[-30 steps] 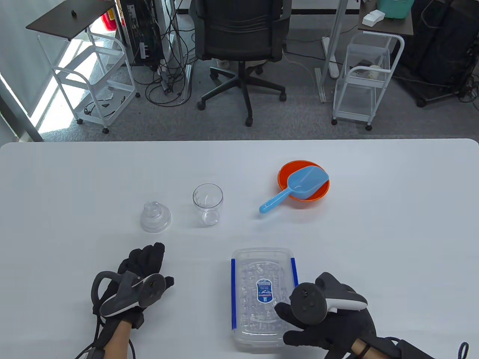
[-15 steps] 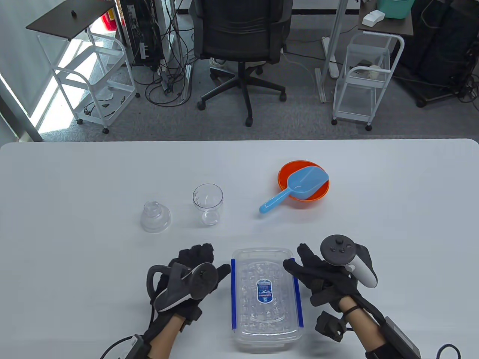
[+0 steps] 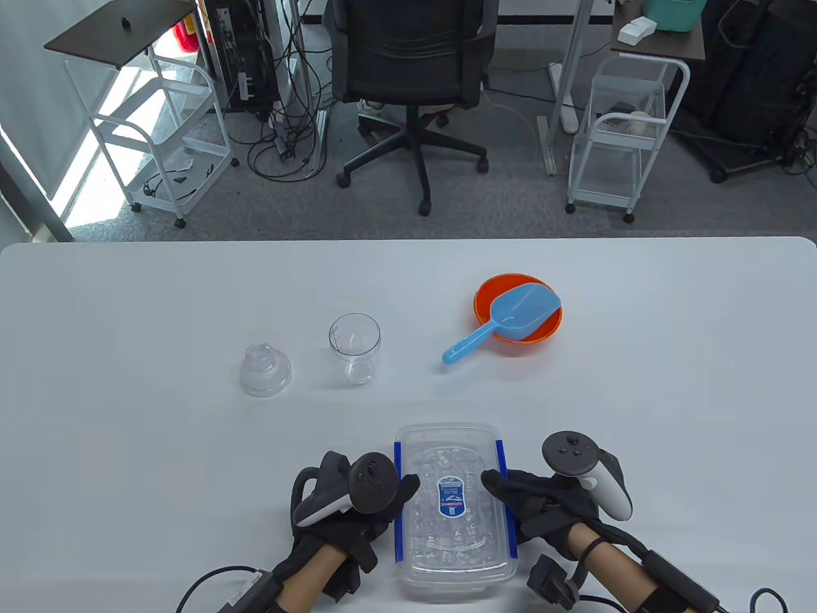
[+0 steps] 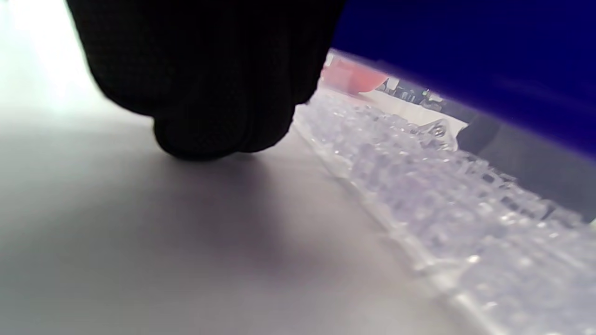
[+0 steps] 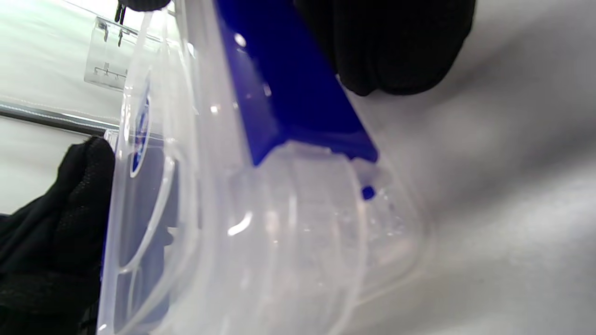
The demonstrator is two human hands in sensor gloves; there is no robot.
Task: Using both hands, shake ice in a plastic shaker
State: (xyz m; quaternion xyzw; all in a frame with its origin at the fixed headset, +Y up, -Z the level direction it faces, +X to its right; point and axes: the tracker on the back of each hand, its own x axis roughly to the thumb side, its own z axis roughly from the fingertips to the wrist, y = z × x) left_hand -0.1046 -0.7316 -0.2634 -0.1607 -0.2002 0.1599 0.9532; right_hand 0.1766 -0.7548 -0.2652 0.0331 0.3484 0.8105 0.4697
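The clear shaker cup (image 3: 355, 348) stands open mid-table, its clear lid (image 3: 265, 370) beside it on the left. A clear lidded ice box (image 3: 453, 511) with blue side clips lies near the front edge. My left hand (image 3: 390, 503) is at the box's left clip, thumb on the lid. In the left wrist view its fingers (image 4: 205, 93) curl down to the table beside the ice (image 4: 442, 200), under the blue clip (image 4: 465, 56). My right hand (image 3: 507, 501) grips the right side. In the right wrist view its fingers (image 5: 396, 46) rest on the blue clip (image 5: 298, 107).
A blue scoop (image 3: 504, 322) lies in an orange bowl (image 3: 546, 325) at the right, behind the box. The white table (image 3: 670, 383) ends at its far edge, with an office chair and carts on the floor beyond.
Both hands have moved in to the ice box: the left hand came from the left, the right hand swung round to the box's right side, and both now touch it.
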